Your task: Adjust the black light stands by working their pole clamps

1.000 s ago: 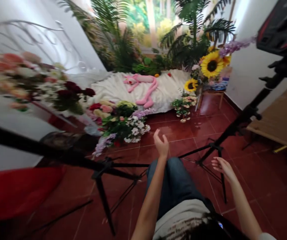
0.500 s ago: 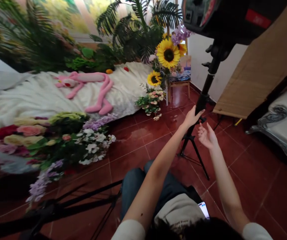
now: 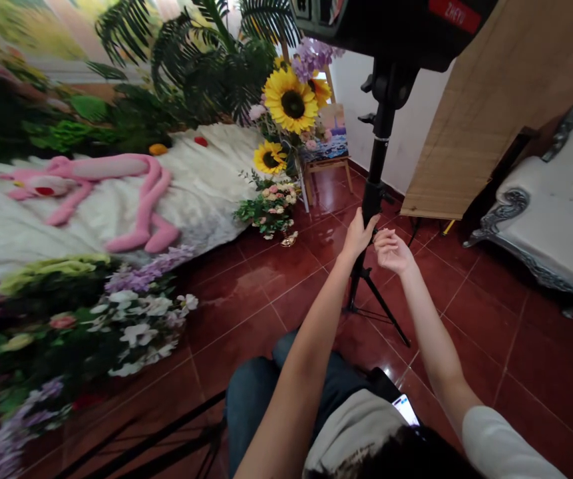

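Both hands have closed in on the pole since that last look, and the view has swung further right. Where do they stand now?

The left hand (image 3: 359, 234) is up against the black pole of a light stand (image 3: 376, 173), its fingers (image 3: 367, 223) raised across the tube. Whether they truly wrap it, I cannot tell. The right hand (image 3: 392, 253) sits just beside it, half curled, holding nothing that I can see.

What could go wrong from here?

That stand carries a bulky black lamp head (image 3: 390, 26) high up, on thin tripod legs (image 3: 386, 313) resting on glossy red floor tiles (image 3: 470, 346). A hard pull at the pole could tip it toward the bamboo screen (image 3: 470, 113). If the shine on the tiles is water, a leg could also skid.

Any containers nearby?

Only one I can pick out: a small gilt vase (image 3: 289, 239) on the tiles, at the foot of a posy of pink roses (image 3: 269, 209). It looks tilted, and I cannot tell whether the stems sit in it. A stray knock could send it rolling.

And the sunflowers?

Those sunflowers (image 3: 292, 103) stand beside a small easel (image 3: 325, 169), but whatever holds them is hidden by the blooms and leaves.
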`<state>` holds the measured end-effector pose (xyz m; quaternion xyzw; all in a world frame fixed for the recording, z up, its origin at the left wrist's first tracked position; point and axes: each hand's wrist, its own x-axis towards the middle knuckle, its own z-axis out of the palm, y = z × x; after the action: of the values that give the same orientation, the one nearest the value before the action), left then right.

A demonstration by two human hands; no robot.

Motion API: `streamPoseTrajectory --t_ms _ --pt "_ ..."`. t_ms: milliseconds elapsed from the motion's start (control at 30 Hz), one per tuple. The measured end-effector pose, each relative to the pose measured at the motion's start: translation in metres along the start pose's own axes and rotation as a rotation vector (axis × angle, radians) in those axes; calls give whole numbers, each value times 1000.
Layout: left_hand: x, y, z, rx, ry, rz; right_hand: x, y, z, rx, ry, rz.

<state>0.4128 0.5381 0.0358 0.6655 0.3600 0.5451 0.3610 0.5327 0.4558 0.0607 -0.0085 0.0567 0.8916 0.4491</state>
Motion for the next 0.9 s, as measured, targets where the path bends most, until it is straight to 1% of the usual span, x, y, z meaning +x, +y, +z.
streamPoseTrajectory --t_ms 167,267,467,700,767,800,833,900 --pt "-2 -6 3 55 29 -4 -2 -6 5 135 -11 76" --pt "-2 -6 5 64 46 -3 -3 -8 6 153 -11 92" --pt "-1 -6 4 23 43 4 -2 -6 3 11 74 -20" --pt "-1 -2 0 8 -2 3 -3 -7 2 -103 78 -32" --pt "-2 0 -1 17 -10 -2 -1 -7 2 -208 102 -79" --pt "-2 1 -1 25 -14 -8 1 -6 2 -305 134 -117" --pt "-2 2 -1 32 -16 -17 3 -6 2 -439 181 -155" --pt "-2 3 -1 43 -17 -36 6 -4 1 -823 314 -243"
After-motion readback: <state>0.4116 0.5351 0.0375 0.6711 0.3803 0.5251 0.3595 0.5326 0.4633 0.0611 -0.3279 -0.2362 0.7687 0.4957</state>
